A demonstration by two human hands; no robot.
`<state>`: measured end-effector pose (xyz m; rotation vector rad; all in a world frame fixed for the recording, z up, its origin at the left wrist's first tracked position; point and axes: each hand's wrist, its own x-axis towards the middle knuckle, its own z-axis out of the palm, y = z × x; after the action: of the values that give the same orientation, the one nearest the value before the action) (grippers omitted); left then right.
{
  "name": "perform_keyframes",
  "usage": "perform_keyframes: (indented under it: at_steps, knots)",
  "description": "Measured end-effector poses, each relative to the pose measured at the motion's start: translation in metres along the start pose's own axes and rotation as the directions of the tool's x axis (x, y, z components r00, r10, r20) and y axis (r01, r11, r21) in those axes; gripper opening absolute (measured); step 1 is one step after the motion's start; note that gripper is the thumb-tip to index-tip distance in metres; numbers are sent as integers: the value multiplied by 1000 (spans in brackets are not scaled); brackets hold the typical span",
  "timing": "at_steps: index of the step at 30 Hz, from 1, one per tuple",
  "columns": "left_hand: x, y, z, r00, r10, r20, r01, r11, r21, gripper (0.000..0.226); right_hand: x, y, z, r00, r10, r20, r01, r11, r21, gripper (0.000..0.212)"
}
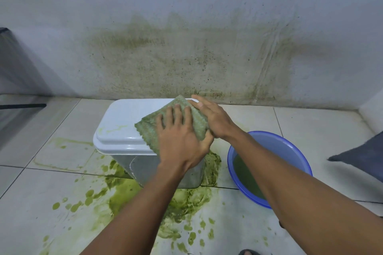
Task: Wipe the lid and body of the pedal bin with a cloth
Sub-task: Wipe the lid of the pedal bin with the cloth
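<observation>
Stained wall [186, 58] probably touches bin lid [124, 118]; basin [294, 147] crowds right.

glossy smooth white plastic bin lid [122, 122]; rough woven green cloth [149, 128]; glossy blue plastic basin [298, 151].

Home utility or wash area, likely indoors: pale tiled floor [310, 130] with dark grout lines, painted wall [186, 6] stained greenish-brown low down, white pedal bin [124, 122] standing on the tiles, blue plastic basin [290, 145] of murky water just beside it, green splatter [124, 190] on floor.
</observation>
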<state>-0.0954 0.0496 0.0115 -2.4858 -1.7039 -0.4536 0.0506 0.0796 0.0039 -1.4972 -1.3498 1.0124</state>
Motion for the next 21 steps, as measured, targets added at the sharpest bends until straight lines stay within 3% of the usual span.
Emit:
perform_keyframes:
  at_steps: [2,7,10,13,16,21]
  knots:
    - [2,5,0,999,13,30,-13,1000,-3,89,2,2,0,1000,-1,-17,1,1000,-2,59]
    - [-15,-50,2,950,310,-30,-312,945,-95,78,2,4,1,1000,-19,-4,19,999,-28,56]
    - [-13,-54,2,953,303,-13,-303,953,-23,86,1,2,1,1000,-3,-18,3,1000,-30,55]
    - [-6,-24,2,982,185,27,-185,982,30,101,-1,-1,1,1000,-6,-20,5,1000,-30,62]
    - [-5,-7,5,993,114,25,-115,993,30,99,-2,-3,0,1000,2,-14,-3,1000,-30,56]
    - [-16,-58,8,922,379,-82,-381,924,-12,93,-4,-4,1,1000,3,-4,-4,999,-42,49]
